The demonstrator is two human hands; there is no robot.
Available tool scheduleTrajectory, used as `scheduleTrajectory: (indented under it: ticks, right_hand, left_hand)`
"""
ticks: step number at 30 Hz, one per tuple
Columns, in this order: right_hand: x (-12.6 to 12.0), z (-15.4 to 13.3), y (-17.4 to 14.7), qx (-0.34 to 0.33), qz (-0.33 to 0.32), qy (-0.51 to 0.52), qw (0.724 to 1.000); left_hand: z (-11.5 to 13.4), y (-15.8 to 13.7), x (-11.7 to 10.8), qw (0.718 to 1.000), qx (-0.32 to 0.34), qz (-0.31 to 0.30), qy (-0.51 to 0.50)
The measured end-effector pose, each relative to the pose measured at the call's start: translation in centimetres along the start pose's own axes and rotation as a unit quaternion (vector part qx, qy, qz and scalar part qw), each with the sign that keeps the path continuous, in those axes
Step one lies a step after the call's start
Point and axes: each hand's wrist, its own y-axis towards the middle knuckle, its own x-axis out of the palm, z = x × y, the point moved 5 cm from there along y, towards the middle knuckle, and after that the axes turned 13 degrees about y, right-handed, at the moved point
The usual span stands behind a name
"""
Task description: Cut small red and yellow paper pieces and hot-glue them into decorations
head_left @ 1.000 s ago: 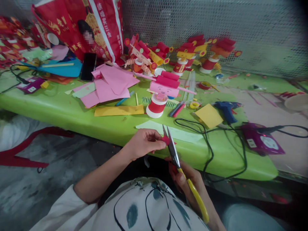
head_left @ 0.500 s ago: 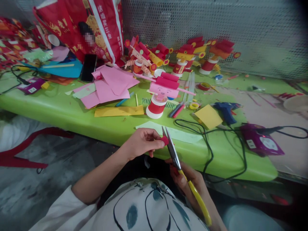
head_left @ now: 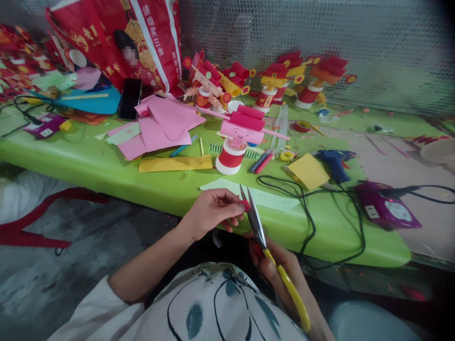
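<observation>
Between thumb and fingers, my left hand [head_left: 216,210] pinches a small piece of red paper [head_left: 245,205]. My right hand [head_left: 275,263] is wrapped round yellow-handled scissors [head_left: 255,218], their blades slightly apart and pointing away from me. The red piece sits at the blades, and its far side is partly covered by my thumb. Beyond my hands, a paper figure [head_left: 241,130] with a pink face and a red rolled-paper hat stands on a red-and-white cup base [head_left: 229,160]. A pale green paper strip [head_left: 270,196] lies at the table's near edge.
Pink paper sheets [head_left: 167,123] and a yellow strip [head_left: 174,164] lie to the left, near a phone [head_left: 130,99]. On the right are a blue glue gun [head_left: 334,165], a yellow square [head_left: 308,171], a purple box [head_left: 387,206] and black cables. Several finished figures [head_left: 309,92] stand behind.
My left thumb and fingers have shifted slightly on the red piece, which has turned a little against the blades. The scissors have moved only slightly.
</observation>
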Motion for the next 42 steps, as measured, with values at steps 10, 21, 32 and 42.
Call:
scheduleTrajectory:
  ticks: [10, 21, 32, 42]
  right_hand:
    - [-0.9, 0.7, 0.6, -0.021, -0.053, -0.026, 0.998]
    - [-0.2, 0.1, 0.3, 0.003, -0.012, -0.009, 1.0]
    - [-0.9, 1.4, 0.6, 0.007, -0.054, -0.009, 0.998]
    - [-0.4, -0.3, 0.3, -0.001, -0.059, -0.037, 0.998]
  left_hand:
    - [0.8, 0.0, -0.2, 0.999, 0.008, -0.032, -0.005]
    - [1.5, 0.3, -0.6, 0.999, -0.012, -0.049, 0.018]
    - [1.2, 0.4, -0.8, 0.998, -0.02, -0.051, 0.02]
    - [1.5, 0.3, -1.2, 0.997, -0.031, -0.061, 0.045]
